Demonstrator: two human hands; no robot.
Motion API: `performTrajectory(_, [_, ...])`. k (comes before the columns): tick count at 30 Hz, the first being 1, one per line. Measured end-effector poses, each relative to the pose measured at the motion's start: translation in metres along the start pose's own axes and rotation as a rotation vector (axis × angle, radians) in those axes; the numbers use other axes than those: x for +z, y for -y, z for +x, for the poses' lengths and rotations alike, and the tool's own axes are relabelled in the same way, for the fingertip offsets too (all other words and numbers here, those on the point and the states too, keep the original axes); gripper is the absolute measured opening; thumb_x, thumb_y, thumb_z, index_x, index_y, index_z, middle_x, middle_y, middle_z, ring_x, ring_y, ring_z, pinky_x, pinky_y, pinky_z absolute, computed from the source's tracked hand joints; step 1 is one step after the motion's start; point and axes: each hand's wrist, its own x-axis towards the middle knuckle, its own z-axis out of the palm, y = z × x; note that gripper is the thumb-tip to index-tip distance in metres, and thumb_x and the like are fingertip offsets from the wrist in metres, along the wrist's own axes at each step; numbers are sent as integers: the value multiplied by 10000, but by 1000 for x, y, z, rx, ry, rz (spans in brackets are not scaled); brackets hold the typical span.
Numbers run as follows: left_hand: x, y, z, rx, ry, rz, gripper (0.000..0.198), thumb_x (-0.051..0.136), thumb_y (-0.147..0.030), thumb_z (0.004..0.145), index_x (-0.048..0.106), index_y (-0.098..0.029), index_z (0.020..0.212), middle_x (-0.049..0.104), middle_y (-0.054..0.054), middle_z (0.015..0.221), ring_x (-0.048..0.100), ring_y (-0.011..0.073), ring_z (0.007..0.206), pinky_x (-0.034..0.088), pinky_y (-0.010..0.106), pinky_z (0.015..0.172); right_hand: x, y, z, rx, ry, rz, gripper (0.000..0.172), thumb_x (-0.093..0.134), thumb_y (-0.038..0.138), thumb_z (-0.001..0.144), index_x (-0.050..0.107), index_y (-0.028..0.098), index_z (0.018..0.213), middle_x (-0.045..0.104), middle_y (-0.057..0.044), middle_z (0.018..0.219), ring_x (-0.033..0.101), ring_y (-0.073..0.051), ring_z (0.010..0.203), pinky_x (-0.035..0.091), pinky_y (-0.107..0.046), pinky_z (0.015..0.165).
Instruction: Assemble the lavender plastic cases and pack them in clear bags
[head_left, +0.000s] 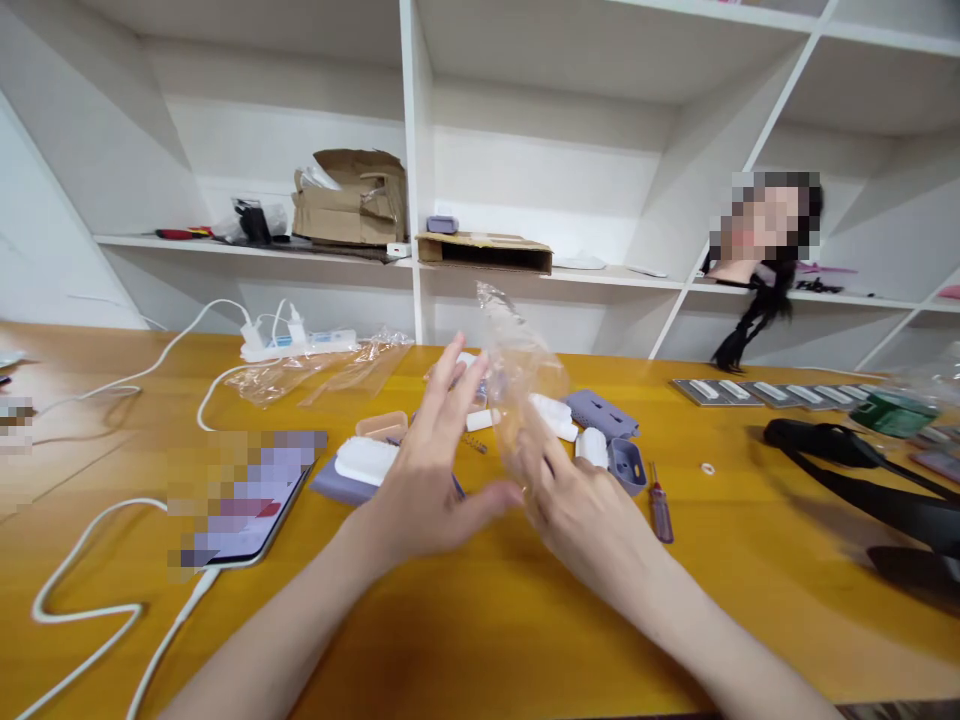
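Observation:
My right hand (581, 505) pinches the lower end of a clear plastic bag (517, 375), which stands up above the wooden table (480, 620). My left hand (431, 470) is beside the bag with its fingers stretched out and apart, the thumb close to the bag's bottom. Just behind the hands lie small white and lilac plastic parts (600, 425), a white oblong piece on a lilac base (360, 465) and a peach-coloured piece (382, 427).
A small red screwdriver (661, 505) lies right of my hands. A phone (247, 500) on a white cable lies at left, with a power strip (300, 343) and more clear bags (322, 370) behind. Black straps (862, 470) and a row of packets (765, 392) sit at right. Shelves hold cardboard boxes (352, 200).

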Motion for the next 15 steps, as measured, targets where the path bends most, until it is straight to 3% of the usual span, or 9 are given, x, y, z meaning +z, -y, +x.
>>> performTrajectory(2, [1,-17,-1,136,-52,93,1008,649,-521,713,-23,-369,1448,-138,60,1552,9,387,1402,228,620,1051,3,8,-1,-55,17,-120,604,439,12,725,441,121,1319,257,-205,1491,623,-180,544,519,-353,470])
performTrajectory(4, [3,-26,-2,142,-72,245,819,649,-381,754,164,-438,1410,-161,-16,1548,9,410,1396,226,659,1028,8,12,-1,-104,16,-159,588,419,-4,735,459,145,1302,282,-196,1485,619,-169,556,528,-347,494])
performTrajectory(6, [4,-27,-3,32,-39,392,523,564,-183,805,450,-390,1271,-30,-21,1563,97,409,1390,274,665,999,11,13,-1,-128,20,-190,559,393,-10,755,464,137,1291,310,-212,1469,613,-156,546,532,-337,497])
performTrajectory(8, [5,-20,-5,-115,3,501,374,468,-60,813,609,-290,1073,130,32,1550,213,402,1366,330,656,964,12,12,1,-130,35,-229,547,381,-11,763,452,111,1292,293,-237,1467,612,-144,525,531,-324,479])
performTrajectory(11, [6,-5,-10,-251,79,607,334,419,-17,810,653,-217,940,250,105,1510,321,420,1311,348,680,922,14,7,5,-109,65,-253,530,393,3,758,456,111,1274,220,-235,1491,624,-139,516,528,-308,455])
performTrajectory(15, [4,6,-15,-293,262,564,322,439,17,747,630,-198,894,322,105,1480,369,401,1284,351,664,933,19,0,8,-93,93,-213,497,426,28,756,474,143,1237,177,-214,1505,651,-165,549,530,-326,456])
